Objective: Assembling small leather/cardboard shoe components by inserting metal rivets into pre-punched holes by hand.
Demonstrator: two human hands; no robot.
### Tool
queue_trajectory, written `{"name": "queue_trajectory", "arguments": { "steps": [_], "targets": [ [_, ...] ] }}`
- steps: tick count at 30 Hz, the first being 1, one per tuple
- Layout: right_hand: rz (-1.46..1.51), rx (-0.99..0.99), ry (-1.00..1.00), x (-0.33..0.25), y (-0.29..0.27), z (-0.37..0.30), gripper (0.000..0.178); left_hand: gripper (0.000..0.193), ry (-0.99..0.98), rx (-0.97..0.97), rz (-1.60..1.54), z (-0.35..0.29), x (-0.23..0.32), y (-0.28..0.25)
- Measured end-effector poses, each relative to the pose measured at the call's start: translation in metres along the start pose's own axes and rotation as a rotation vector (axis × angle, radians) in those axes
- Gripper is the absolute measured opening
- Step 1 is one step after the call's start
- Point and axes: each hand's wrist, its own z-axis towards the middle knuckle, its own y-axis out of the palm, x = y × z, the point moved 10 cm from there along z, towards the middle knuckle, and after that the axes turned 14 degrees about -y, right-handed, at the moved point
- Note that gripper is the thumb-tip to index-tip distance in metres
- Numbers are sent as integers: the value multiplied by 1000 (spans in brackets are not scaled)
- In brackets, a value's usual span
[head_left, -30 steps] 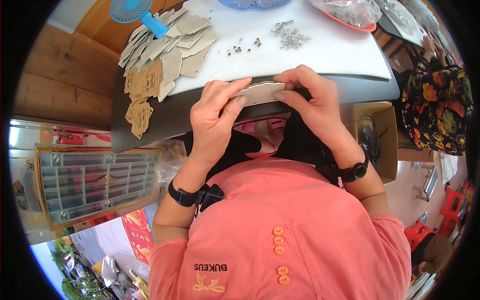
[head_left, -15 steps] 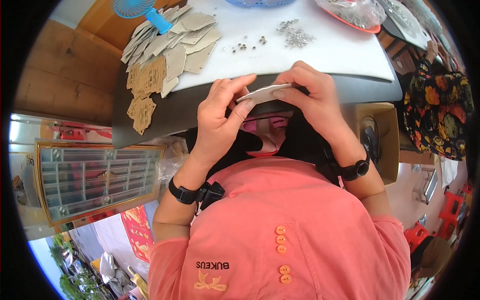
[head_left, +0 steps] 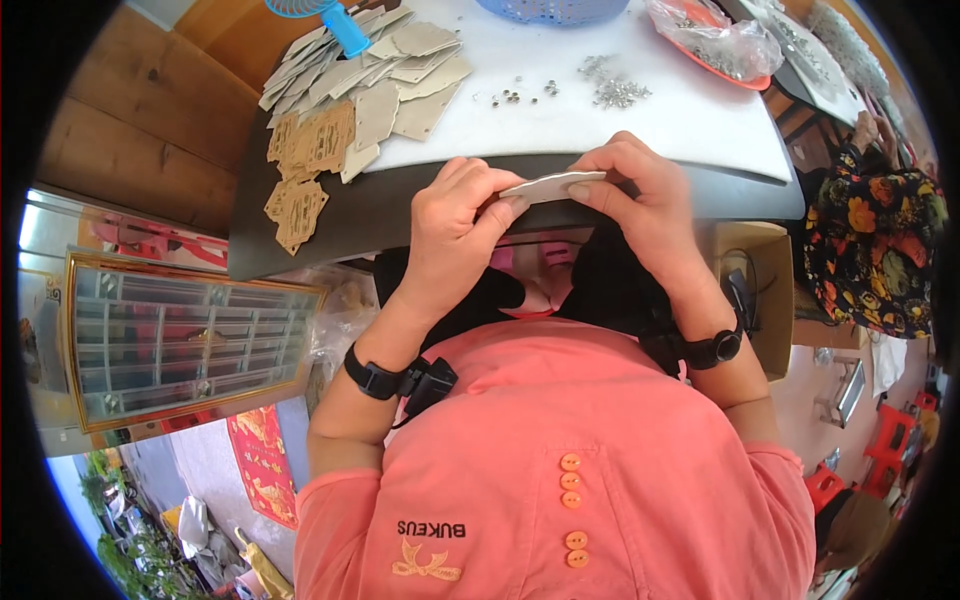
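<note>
Pinching opposite ends of the thin, grey, wavy-edged card-like plate [head_left: 553, 188] by the smooth, dark tabletop [head_left: 370, 222], the bare left hand [head_left: 457, 215] and right hand [head_left: 645, 195] could bend it through uneven thumb pressure.

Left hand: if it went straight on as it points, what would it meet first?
Past the grey card it holds, probably the right hand, gripping the card's other end; depth is unclear.
</note>
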Motion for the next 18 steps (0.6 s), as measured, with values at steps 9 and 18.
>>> {"name": "queue_trajectory", "arguments": {
  "steps": [9, 18],
  "targets": [
    [201, 11, 162, 11, -3, -3, 12, 15, 43, -8, -99, 5, 13, -4],
    [496, 75, 389, 18, 3, -10, 11, 32, -529, -298, -948, 8, -9, 43]
  ]
}}
